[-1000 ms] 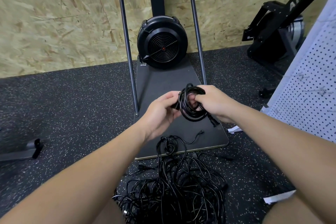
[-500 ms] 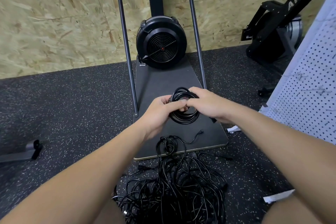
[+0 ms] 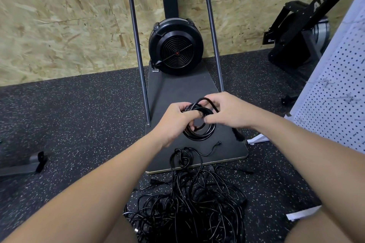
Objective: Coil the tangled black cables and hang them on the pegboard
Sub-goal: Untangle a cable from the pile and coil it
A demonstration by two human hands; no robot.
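- The left hand [image 3: 173, 122] is gripping the left side of a coiled black cable [image 3: 199, 134], with its fingers [image 3: 192, 113] curled over the strands at the top of the loop.
- The right hand [image 3: 229, 112] is pinching the same coil from the right – the thumb and fingers are pressing together on a strand that is arching above the loop.
- The coil is hanging in the air between the two hands, above the dark base plate [image 3: 177, 92] of an exercise machine; one cable end is trailing down to the right, below the right wrist.
- A tangled pile of black cables [image 3: 189, 203] is lying on the speckled rubber floor [image 3: 79, 114], just in front of the base plate, with a few loops and one plug end resting on the plate's near edge.
- A white pegboard [image 3: 339, 100] is standing at the right edge of the view – well apart from the coil.
- A round black fan housing [image 3: 175, 47] is sitting at the far end of the base plate, between two upright metal rails and against a chipboard wall [image 3: 59, 21].
- A black rowing machine [image 3: 304, 31] is standing in the far right corner.
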